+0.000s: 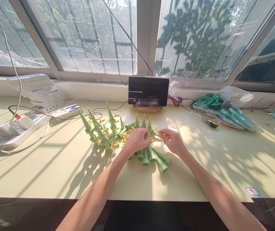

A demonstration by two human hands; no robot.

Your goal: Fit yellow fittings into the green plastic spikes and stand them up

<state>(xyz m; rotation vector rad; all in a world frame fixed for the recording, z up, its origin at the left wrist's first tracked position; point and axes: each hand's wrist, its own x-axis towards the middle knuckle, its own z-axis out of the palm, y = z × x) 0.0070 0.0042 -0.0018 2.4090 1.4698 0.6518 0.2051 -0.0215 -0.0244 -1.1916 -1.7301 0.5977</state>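
My left hand (139,139) is curled over the pile, closed around a green plastic watering spike (153,132) that its fingers partly hide. Close on the right, my right hand (175,141) pinches at the spike's outer end; what lies between the fingertips is too small to make out. Beneath both hands lie several loose green spikes (145,160), their hollow round ends facing me. To the left stand several upright watering spikes (109,118), tips up, with small yellow valves (115,145) on their sides. More green tips (143,120) rise behind my left hand.
A black-screened device (148,91) leans at the window. White boxes (66,111) and a power strip (19,131) with cables occupy the left. On the right are plastic-wrapped green pieces (239,117) and a yellow-black tool (213,124). The table edge (176,201) runs before me.
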